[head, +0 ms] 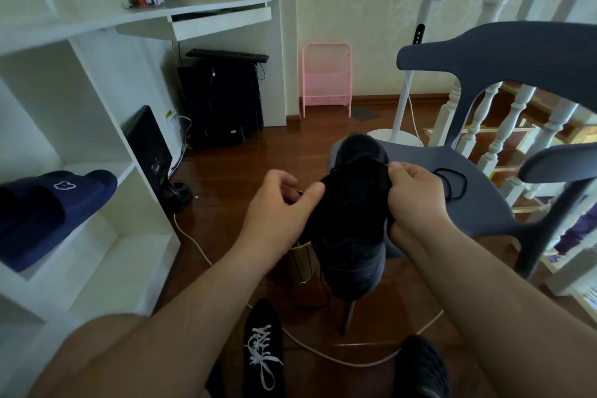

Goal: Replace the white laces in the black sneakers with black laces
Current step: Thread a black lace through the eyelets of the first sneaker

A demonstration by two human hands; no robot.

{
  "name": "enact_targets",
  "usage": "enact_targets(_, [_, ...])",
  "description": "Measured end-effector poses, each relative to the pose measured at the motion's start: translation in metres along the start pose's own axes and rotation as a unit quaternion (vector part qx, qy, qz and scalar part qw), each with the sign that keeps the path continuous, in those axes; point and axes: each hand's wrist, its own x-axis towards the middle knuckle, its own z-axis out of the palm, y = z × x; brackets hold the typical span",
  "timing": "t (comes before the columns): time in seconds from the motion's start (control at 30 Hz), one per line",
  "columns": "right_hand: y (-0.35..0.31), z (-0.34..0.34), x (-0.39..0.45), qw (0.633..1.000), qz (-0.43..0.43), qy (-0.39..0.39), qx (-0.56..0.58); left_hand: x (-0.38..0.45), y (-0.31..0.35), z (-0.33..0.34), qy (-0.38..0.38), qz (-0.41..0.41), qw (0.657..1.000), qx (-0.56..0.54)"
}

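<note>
Two hands meet over one black sneaker (352, 203), which stands on the front edge of the grey chair seat (478, 200), approx. at the middle of the view. The left hand (277, 203) is at the shoe's left side with fingers curled and thumb tip on the upper; it seems to pinch sth small, but what it is I cannot tell, the thing is too dark. The right hand (416, 197) pinches at the top right rim of the shoe, prob. a black lace end, hard to see against the black fabric. Eyelets and laces on this shoe are not readable.

Behind the right hand a loose black lace (452, 182) lies coiled on the seat, near its middle. Under the left wrist a gold-striped item (303, 260) is half hidden. On the floor near the bottom edge is a second sneaker with white laces (263, 349); its heel is cut off. At the far left, a navy slipper (48, 213) sits on the white shelf (135, 171).
</note>
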Motion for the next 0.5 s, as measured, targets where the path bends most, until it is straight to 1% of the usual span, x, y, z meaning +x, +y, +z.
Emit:
enact_targets(0.07, [0.001, 0.002, -0.002, 1.000, -0.009, 0.010, -0.001, -0.001, -0.002, 0.004, -0.108, -0.045, 0.993, -0.028])
enact_targets(0.1, [0.002, 0.003, -0.004, 1.000, -0.016, 0.011, -0.004, -0.001, -0.004, 0.006, -0.145, -0.070, 0.986, -0.040])
enact_targets(0.13, [0.003, 0.005, -0.006, 1.000, -0.021, 0.010, -0.008, 0.000, -0.006, 0.008, -0.161, -0.086, 0.982, -0.049])
enact_targets(0.17, [0.003, 0.006, -0.008, 1.000, -0.024, 0.010, -0.009, 0.000, -0.006, 0.008, -0.157, -0.086, 0.982, -0.057])
enact_targets(0.2, [0.003, 0.007, -0.008, 1.000, -0.025, 0.013, -0.008, 0.001, -0.005, 0.008, -0.125, -0.061, 0.989, -0.049])
enact_targets(0.27, [0.002, 0.005, -0.006, 0.999, -0.022, 0.027, 0.003, 0.004, -0.003, 0.007, -0.010, 0.038, 0.999, 0.019])
enact_targets(0.3, [0.001, 0.004, -0.004, 0.999, -0.022, 0.035, 0.009, 0.004, -0.001, 0.005, 0.045, 0.089, 0.994, 0.045])
enact_targets(0.33, [0.000, 0.002, -0.001, 0.999, -0.024, 0.039, 0.012, 0.003, 0.000, 0.003, 0.081, 0.123, 0.987, 0.060])
enact_targets(0.37, [0.000, 0.001, 0.001, 0.999, -0.025, 0.041, 0.013, 0.001, 0.001, 0.002, 0.099, 0.144, 0.981, 0.079])
enact_targets(0.43, [-0.001, -0.001, 0.003, 0.999, -0.025, 0.044, 0.019, -0.004, 0.001, 0.000, 0.107, 0.181, 0.969, 0.128])
enact_targets(0.5, [-0.001, -0.003, 0.003, 0.998, -0.025, 0.051, 0.018, -0.006, 0.000, -0.001, 0.074, 0.228, 0.961, 0.136])
